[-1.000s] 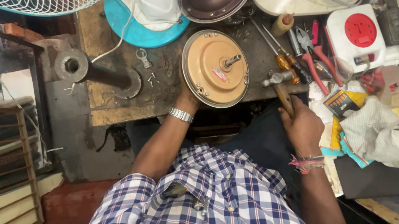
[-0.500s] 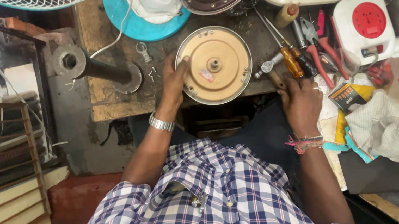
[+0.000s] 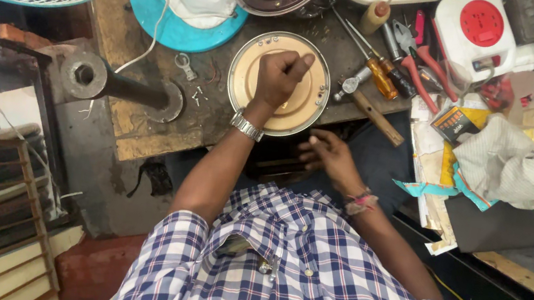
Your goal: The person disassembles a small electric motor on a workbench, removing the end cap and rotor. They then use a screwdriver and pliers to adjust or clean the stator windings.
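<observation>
Since half a second ago, the left hand (image 3: pixel 280 74) moves onto the middle of the round tan motor cover (image 3: pixel 279 83), fingers curled shut there. Right hand (image 3: pixel 326 155) hangs open, empty, below the surface (image 3: pixel 143 131) edge, near the hammer (image 3: pixel 369 105).

The left hand (image 3: pixel 279 76), a metal watch (image 3: pixel 246 126) on its wrist, rests closed over the middle of a round tan motor cover (image 3: pixel 279 83) on the worn wooden bench (image 3: pixel 144 124). The right hand (image 3: pixel 327 157) hangs loosely spread below the bench edge, near a wooden-handled hammer (image 3: pixel 368 107). Screwdrivers (image 3: pixel 373 60) and red-handled pliers (image 3: pixel 421 64) lie just beyond.
</observation>
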